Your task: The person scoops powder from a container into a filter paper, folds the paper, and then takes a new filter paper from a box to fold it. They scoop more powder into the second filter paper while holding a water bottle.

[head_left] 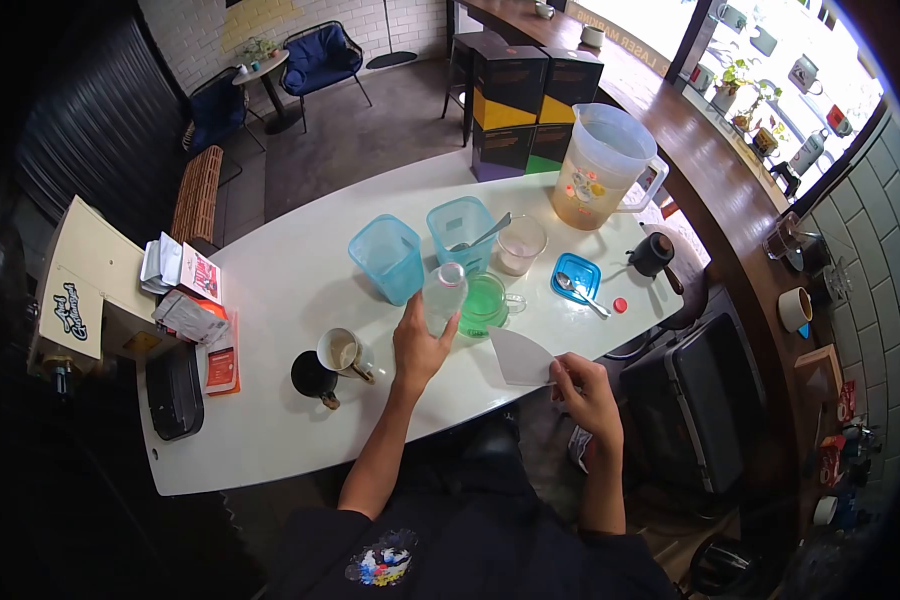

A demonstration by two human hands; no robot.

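My left hand (422,345) is wrapped round a clear bottle (446,292) with an open top, standing on the white table. In my right hand (583,385), near the table's front edge, a pale, thin, fan-shaped sheet (522,358) is pinched between thumb and fingers. A glass mug of green liquid (484,300) stands just right of the bottle. Behind are two blue plastic containers (386,258) (460,228), the right one with a spoon in it, and a clear cup (521,245). A blue lid (576,278) carries another spoon, with a red cap (620,305) beside it.
A large jug (600,170) of brownish liquid stands at the back right, before stacked boxes (510,110). A white mug (344,352) and black mug (314,376) are left of my left hand. A dark pot (651,254) is at the right; papers (198,272) lie far left.
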